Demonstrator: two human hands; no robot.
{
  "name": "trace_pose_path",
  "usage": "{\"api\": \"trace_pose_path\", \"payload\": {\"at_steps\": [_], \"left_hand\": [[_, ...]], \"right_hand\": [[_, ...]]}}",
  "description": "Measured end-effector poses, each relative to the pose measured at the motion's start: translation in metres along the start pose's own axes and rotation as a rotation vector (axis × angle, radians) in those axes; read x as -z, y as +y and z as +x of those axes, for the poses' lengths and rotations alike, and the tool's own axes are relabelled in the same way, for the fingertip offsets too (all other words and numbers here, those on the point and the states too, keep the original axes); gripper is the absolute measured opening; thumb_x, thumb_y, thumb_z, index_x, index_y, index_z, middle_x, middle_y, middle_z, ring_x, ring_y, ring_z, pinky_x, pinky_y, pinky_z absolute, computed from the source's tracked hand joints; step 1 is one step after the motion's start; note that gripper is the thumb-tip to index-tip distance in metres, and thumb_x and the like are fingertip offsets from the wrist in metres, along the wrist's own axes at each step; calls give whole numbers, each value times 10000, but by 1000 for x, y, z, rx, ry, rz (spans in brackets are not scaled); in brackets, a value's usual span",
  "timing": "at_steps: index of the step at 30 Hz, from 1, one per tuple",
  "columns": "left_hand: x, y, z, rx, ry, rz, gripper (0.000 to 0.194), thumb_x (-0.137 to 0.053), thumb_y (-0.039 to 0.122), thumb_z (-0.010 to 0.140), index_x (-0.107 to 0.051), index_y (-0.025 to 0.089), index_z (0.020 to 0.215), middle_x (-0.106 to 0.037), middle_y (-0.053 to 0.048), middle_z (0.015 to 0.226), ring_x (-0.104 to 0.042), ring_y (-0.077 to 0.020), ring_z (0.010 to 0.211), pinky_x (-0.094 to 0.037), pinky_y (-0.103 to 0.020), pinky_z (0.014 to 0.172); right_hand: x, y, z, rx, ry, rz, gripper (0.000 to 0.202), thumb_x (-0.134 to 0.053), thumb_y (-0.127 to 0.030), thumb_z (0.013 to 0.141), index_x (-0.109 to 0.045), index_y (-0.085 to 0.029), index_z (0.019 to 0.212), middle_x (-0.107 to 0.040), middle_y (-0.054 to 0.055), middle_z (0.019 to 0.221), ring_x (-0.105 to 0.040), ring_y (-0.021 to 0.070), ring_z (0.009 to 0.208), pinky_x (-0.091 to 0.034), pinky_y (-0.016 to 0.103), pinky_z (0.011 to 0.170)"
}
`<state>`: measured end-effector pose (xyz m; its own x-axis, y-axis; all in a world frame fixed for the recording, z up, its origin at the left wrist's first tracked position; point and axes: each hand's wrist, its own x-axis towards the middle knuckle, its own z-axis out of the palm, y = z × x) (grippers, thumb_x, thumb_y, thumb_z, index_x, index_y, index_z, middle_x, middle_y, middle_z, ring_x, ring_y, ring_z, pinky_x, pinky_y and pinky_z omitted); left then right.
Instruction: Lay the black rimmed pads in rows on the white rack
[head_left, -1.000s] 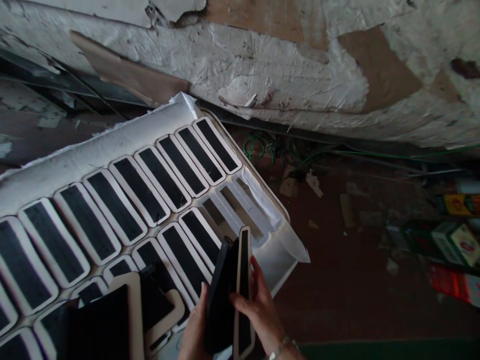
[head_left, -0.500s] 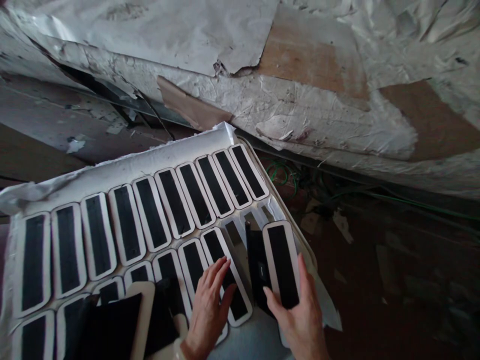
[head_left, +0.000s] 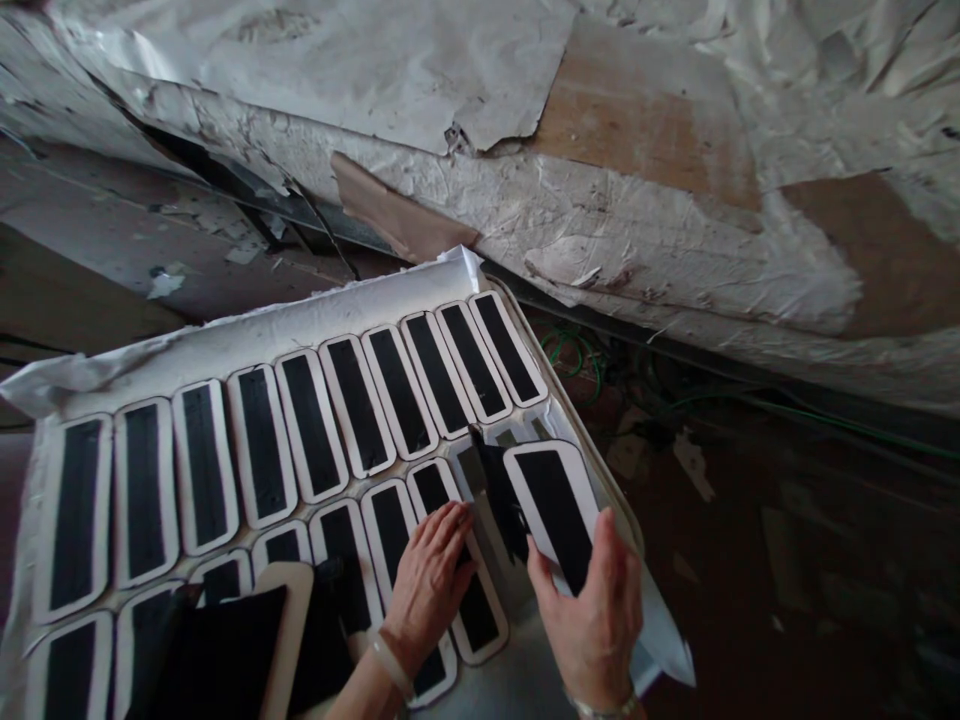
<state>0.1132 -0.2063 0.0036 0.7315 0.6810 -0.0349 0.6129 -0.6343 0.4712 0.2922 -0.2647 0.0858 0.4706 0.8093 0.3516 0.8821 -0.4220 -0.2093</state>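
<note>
My right hand (head_left: 589, 620) grips a pale-edged panel with a black strip (head_left: 561, 510) by its two long sides, tilted over the board's right part. A dark flap (head_left: 499, 490) hangs along that panel's left side. On the second row, my left hand (head_left: 431, 565) lies over another black-and-pale panel (head_left: 480, 610), its fingers stretched out and holding nothing. Similar panels (head_left: 360, 405) lie side by side in rows on the pale-covered board (head_left: 300, 312). At the lower left, loose black pieces with pale edges (head_left: 225, 640) lie on top of the rows.
Beyond the board runs a large bench covered in worn white paper (head_left: 480, 200), with bare brown patches (head_left: 645, 150). Green cable (head_left: 577, 355) lies on the dark floor at the right among paper scraps (head_left: 694, 465). A loose paper edge (head_left: 667, 650) sticks out at the board's lower right.
My right hand has tilted the held panel, its top swinging left. My left hand has moved slightly forward and turned flatter over the panel beneath. The view has shifted a little.
</note>
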Motion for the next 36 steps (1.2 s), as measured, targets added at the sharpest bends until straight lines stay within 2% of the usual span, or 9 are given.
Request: {"api": "trace_pose_path", "payload": {"at_steps": [3,6,10,17,20,25,31,34,36], "left_hand": [[0,-1,1,-23,34,-14,580,-598,149,850,-425,143,1404,-500,-80,1427,-435,-253,1326,-452,-447,1057],[-1,-1,2,4,38,-53,565,-628,156,845,-424,162,1372,-513,-79,1402,-446,-252,1305,-440,-449,1053],[-5,-2,0,89,30,-134,571,-626,110,840,-398,189,1357,-496,-65,1401,-435,-219,1302,-384,-423,1089],[-7,-3,1,48,39,-34,627,-491,142,931,-255,181,1511,-369,-61,1531,-350,-194,1381,-364,-389,1093],[-7,-2,5,55,66,16,593,-461,138,941,-289,175,1507,-371,-54,1534,-390,-196,1349,-395,-377,1065],[-7,-2,14,62,36,93,545,-480,140,927,-415,211,1464,-395,-23,1520,-492,-249,1222,-462,-415,974],[-1,4,19,147,-39,4,546,-515,135,917,-427,205,1452,-401,-16,1518,-470,-258,1216,-435,-439,995],[3,9,17,181,-16,-70,489,-473,291,974,-408,250,1456,-398,29,1520,-455,-237,1216,-424,-436,985],[1,7,16,152,-21,-89,507,-430,375,985,-395,205,1461,-399,16,1520,-453,-225,1210,-433,-419,949]], "right_hand": [[-3,-2,-1,-11,-82,38,867,-610,-384,896,-125,-126,1567,-581,252,1169,-590,384,958,-552,539,765],[-15,-1,-15,-48,-205,53,862,-587,-392,901,-93,-168,1571,-583,232,1174,-599,377,953,-568,536,748],[-36,-1,-41,-130,-365,87,991,-676,-242,814,-38,-205,1572,-581,194,1148,-617,372,955,-586,540,770],[-72,-5,-50,-197,-506,253,977,-633,-168,809,-21,-253,1565,-416,196,1382,-533,385,1231,-533,532,969],[-80,0,-53,-154,-517,287,917,-607,-254,867,-16,-238,1568,-420,202,1370,-519,391,1243,-516,551,979],[-83,11,-55,-94,-515,298,834,-530,-345,927,-10,-240,1570,-401,199,1371,-527,380,1226,-514,552,978],[-84,15,-48,12,-508,307,846,-530,-407,927,-22,-203,1573,-381,202,1348,-529,369,1193,-538,518,947],[-82,19,-47,79,-431,292,857,-532,-489,906,-100,-161,1570,-421,230,1286,-558,400,1102,-560,539,850],[-90,25,-49,122,-419,336,841,-513,-475,904,-122,-137,1568,-429,262,1313,-527,438,1145,-541,564,854]]}}
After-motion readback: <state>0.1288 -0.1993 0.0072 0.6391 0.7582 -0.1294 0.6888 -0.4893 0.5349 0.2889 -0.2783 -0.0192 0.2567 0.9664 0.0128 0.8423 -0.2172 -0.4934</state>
